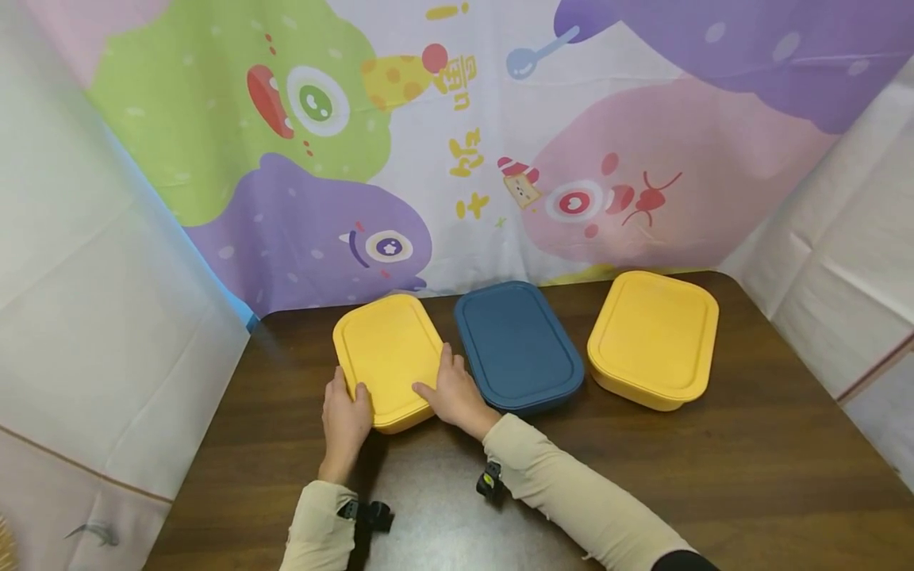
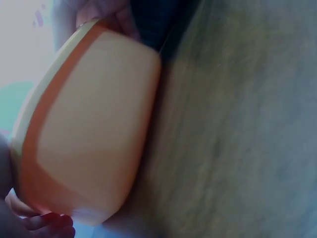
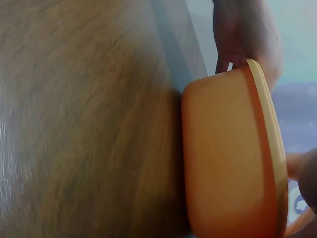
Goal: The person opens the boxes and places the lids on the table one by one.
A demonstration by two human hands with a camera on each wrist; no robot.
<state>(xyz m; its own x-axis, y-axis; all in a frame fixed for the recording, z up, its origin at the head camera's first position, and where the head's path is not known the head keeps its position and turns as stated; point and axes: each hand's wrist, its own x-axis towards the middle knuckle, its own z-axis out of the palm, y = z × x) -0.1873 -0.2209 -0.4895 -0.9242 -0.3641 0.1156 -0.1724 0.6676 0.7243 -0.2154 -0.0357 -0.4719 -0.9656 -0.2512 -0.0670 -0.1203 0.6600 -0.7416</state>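
Gripping a smooth yellow rounded-rectangular lidded box (image 1: 389,349) (plastic, by the look of it), a bare left hand (image 1: 346,416) and a bare right hand (image 1: 457,394) work from opposite sides. Left fingers curl along its left wall, thumb at the lid's near edge. Right fingers lie at the opposite wall, thumb over the lid; box pinched at both sides. Location: left end of a row of three, base close against a dark brown wood-grain tabletop (image 1: 750,476); full contact cannot be told. Just beside the right hand: a dark blue rounded-rectangular lidded box (image 1: 517,345), middle of row. Right end: a second yellow lidded box (image 1: 657,333), same rounded shape. Behind, a printed cloth backdrop (image 1: 300,246) with green, purple and pink cartoon creatures.
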